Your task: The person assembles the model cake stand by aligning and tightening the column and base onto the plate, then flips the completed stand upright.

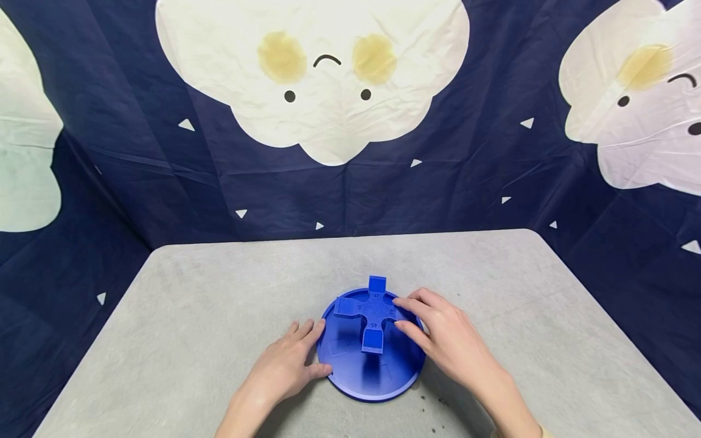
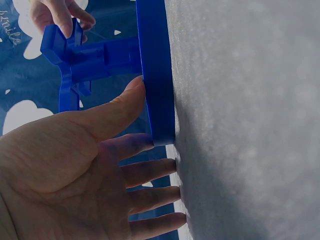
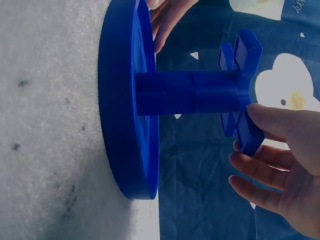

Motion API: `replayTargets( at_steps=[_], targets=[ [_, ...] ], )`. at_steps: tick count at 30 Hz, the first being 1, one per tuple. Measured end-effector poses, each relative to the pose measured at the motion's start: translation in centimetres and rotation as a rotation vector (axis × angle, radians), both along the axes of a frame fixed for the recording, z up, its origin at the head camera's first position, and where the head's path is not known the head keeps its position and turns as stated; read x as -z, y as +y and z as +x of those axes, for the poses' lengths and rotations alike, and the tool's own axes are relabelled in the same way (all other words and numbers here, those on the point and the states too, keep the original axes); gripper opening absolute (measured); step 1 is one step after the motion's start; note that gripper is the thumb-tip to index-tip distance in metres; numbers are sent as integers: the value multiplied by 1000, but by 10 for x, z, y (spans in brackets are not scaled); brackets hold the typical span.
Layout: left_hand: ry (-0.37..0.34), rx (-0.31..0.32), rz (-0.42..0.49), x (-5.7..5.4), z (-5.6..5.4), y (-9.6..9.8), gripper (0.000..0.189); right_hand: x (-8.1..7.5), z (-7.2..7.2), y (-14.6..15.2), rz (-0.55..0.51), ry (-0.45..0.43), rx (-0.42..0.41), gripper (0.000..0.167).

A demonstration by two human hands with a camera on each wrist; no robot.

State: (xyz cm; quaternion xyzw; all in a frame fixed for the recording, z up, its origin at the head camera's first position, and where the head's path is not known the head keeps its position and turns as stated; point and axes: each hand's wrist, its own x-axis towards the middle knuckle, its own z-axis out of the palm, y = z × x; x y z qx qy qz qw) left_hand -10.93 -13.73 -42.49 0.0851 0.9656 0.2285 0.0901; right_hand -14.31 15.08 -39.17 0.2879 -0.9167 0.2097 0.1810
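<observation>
A round blue base [image 1: 394, 380] with a raised rim lies on the table in the head view. From its middle rises a blue column [image 3: 185, 92], topped by a blue four-armed cross piece [image 1: 375, 310] with small numbers marked on it. My right hand [image 1: 449, 334] pinches the cross piece's right arm between thumb and fingers, as the right wrist view shows. On the opposite side, my left hand [image 1: 285, 365] rests at the base's rim, thumb and index finger spread along it. Its other fingers extend straight, their tips close to the tabletop.
The grey table [image 1: 235, 292] has rounded far corners. Dark specks [image 1: 442, 401] dot its surface by the right forearm. A navy cloth [image 1: 356, 201] printed with white clouds and triangles hangs behind and along both sides.
</observation>
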Motion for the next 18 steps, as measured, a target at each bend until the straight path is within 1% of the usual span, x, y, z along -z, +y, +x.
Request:
replayTargets(
  at_steps=[7, 11, 15, 18],
  targets=[
    [-4, -1, 3, -1, 0, 0, 83, 1, 0, -1, -12, 16, 12, 29],
    [-1, 1, 8, -1, 1, 0, 83, 1, 0, -2, 1, 23, 29, 29],
    [-3, -1, 3, -1, 1, 0, 83, 3, 0, -5, 16, 15, 38, 28],
    [-13, -2, -5, -2, -1, 0, 83, 4, 0, -5, -2, -1, 35, 28]
  ],
)
